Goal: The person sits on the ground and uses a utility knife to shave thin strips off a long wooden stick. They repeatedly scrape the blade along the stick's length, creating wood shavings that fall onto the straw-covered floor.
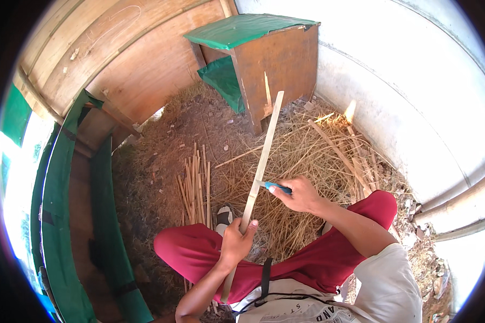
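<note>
A long, flat strip of pale bamboo (267,142), straight and narrow, slants before you, its far end leaning to your right and its near end running back toward you. Near the middle of its right edge sits your small blue-handled knife (268,184), set crosswise, the short blade at the strip and the handle partly covered.

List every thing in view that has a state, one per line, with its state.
Left hand: closed around the strip
Right hand: closed around the knife
Long pale flat wooden strip: held slanted
Blue-handled knife: blade bared, at the strip's edge
Thin straw-coloured shavings: heaped loosely on the ground
Narrow light-brown sticks: lying bunched
Brown wooden cabinet: upright, open-fronted
Shiny green sheet: spread over the cabinet's top
</note>
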### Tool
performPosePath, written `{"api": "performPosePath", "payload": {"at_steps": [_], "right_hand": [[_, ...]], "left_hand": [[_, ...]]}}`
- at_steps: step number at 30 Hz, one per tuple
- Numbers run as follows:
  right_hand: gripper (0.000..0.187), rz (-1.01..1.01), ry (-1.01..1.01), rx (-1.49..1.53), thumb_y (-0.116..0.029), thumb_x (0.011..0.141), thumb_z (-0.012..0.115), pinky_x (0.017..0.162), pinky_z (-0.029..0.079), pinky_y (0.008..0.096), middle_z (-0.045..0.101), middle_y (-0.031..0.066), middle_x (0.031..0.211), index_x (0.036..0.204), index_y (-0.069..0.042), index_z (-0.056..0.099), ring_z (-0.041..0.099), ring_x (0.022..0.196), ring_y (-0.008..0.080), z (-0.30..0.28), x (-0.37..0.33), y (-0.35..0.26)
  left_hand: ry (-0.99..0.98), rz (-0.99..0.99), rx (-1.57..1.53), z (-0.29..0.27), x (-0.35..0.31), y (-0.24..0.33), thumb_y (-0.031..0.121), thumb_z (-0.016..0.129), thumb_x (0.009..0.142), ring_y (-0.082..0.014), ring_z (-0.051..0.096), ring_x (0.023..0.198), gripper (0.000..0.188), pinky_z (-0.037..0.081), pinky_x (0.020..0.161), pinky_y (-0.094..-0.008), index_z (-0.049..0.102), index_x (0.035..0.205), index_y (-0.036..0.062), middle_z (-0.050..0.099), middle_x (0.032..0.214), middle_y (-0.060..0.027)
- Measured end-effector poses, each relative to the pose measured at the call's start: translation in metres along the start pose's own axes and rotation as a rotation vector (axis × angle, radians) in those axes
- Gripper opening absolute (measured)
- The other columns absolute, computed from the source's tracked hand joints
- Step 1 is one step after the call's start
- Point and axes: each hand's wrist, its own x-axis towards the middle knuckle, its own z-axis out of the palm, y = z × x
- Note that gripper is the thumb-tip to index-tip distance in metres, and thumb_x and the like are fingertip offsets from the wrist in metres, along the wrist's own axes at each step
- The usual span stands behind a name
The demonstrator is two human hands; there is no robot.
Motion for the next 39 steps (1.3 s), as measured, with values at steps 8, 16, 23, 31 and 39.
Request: {"api": "performPosePath", "payload": {"at_steps": [8, 16, 23, 31, 39], "right_hand": [[0.047, -0.094, -0.048, -0.070, -0.050, 0.094, 0.058, 0.042, 0.043, 0.0397, 0.054, 0.0094, 0.045, 0.081, -0.009, 0.076, 0.053, 0.039, 0.0276, 0.008, 0.002, -0.001], [0.050, -0.071, -0.128, -0.274, -0.058, 0.093, 0.055, 0.037, 0.038, 0.0363, 0.050, 0.0066, 0.041, 0.083, -0.015, 0.079, 0.051, 0.036, 0.0227, 0.009, 0.013, -0.001], [0.053, -0.027, -0.142, -0.300, -0.061, 0.092, 0.054, 0.035, 0.035, 0.0351, 0.048, 0.0049, 0.040, 0.083, -0.015, 0.078, 0.046, 0.034, 0.0192, 0.016, 0.019, 0.005], [0.054, 0.325, -0.221, -0.310, -0.058, 0.094, 0.051, 0.046, 0.048, 0.0396, 0.062, 0.0081, 0.059, 0.083, -0.012, 0.076, 0.061, 0.052, 0.0259, -0.002, 0.040, 0.039], [0.055, 0.457, -0.213, -0.422, -0.057, 0.094, 0.051, 0.062, 0.055, 0.0425, 0.067, 0.0149, 0.073, 0.082, -0.009, 0.075, 0.068, 0.069, 0.0310, -0.019, 0.034, 0.054]], "left_hand": [[-0.101, -0.066, 0.098, 0.008, 0.009, -0.001, 0.034, 0.073, 0.087, -0.0239, 0.052, 0.056, 0.042, 0.044, 0.055, -0.0399, 0.054, 0.077, -0.0022, 0.054, 0.061, -0.0154], [-0.234, -0.103, 0.166, 0.005, 0.011, -0.015, 0.010, 0.065, 0.076, -0.0339, 0.057, 0.066, 0.019, 0.046, 0.064, -0.0435, 0.051, 0.083, -0.0013, 0.054, 0.070, -0.0175], [-0.300, -0.115, 0.184, 0.002, 0.007, -0.028, 0.006, 0.061, 0.074, -0.0350, 0.056, 0.066, 0.016, 0.045, 0.062, -0.0434, 0.049, 0.082, -0.0019, 0.053, 0.069, -0.0191], [-0.428, -0.161, 0.060, -0.006, -0.024, -0.021, 0.005, 0.058, 0.074, -0.0262, 0.049, 0.060, 0.012, 0.040, 0.057, -0.0406, 0.048, 0.074, -0.0006, 0.052, 0.065, -0.0175], [-0.573, -0.354, -0.109, -0.031, -0.068, -0.043, 0.003, 0.060, 0.076, -0.0098, 0.041, 0.060, 0.024, 0.035, 0.052, -0.0316, 0.037, 0.072, 0.0067, 0.041, 0.062, -0.0003]]}}
